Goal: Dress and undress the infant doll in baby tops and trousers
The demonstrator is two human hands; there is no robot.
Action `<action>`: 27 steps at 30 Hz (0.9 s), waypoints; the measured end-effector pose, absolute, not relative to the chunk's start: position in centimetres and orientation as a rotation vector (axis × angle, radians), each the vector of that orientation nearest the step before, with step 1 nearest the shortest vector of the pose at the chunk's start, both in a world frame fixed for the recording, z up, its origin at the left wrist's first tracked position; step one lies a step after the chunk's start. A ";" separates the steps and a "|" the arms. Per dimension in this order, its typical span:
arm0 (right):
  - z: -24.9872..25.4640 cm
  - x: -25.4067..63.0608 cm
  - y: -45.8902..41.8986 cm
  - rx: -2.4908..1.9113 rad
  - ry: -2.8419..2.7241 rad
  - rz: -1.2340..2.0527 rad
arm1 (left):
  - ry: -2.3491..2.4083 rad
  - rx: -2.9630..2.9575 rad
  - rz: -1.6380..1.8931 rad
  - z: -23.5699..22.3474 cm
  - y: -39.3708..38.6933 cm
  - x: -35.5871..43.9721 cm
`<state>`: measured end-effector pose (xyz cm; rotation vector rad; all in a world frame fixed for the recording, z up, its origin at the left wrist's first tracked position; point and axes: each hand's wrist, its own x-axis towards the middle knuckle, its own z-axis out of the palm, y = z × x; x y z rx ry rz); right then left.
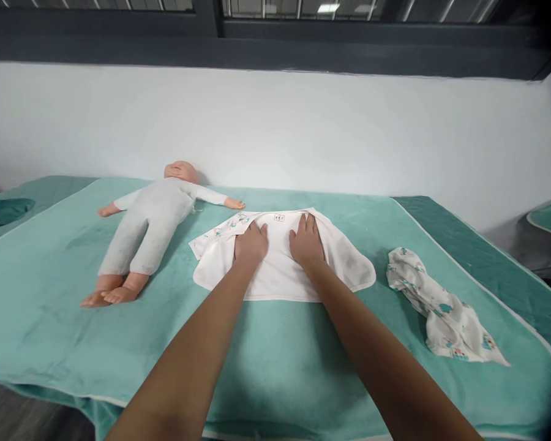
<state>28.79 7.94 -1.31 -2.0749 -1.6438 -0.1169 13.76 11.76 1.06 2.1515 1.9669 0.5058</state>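
Note:
A white baby shirt (280, 275) lies spread open on the green cover, its plain inner side up and a small printed label near the neckline. One patterned sleeve shows at its upper left. My left hand (251, 242) rests on the left part of the shirt, fingers pointing away and partly under the folded edge. On the right part lies my right hand (307, 241), palm down with its fingers stretched out. Both hands touch the cloth and neither grips it visibly.
A baby doll (156, 211) in a white body lies on its back at the left. To the right is a crumpled patterned garment (445, 312). The green cover (275, 367) runs to a white wall (275, 128), with a dark window frame (275, 52) above.

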 end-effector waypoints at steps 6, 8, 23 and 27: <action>-1.1 29.5 8.0 -2.025 -1.697 -0.147 | 1.898 2.182 0.665 0.9 11.6 12.8; -1.2 29.8 8.2 -2.052 -1.664 -0.079 | 1.900 2.209 0.592 0.7 11.6 12.9; -0.9 28.8 7.6 -1.977 -1.955 -0.156 | 2.031 2.309 0.474 0.4 11.2 14.2; -1.4 28.7 7.0 -1.873 -2.114 -0.120 | 1.998 2.396 0.540 0.2 9.9 14.2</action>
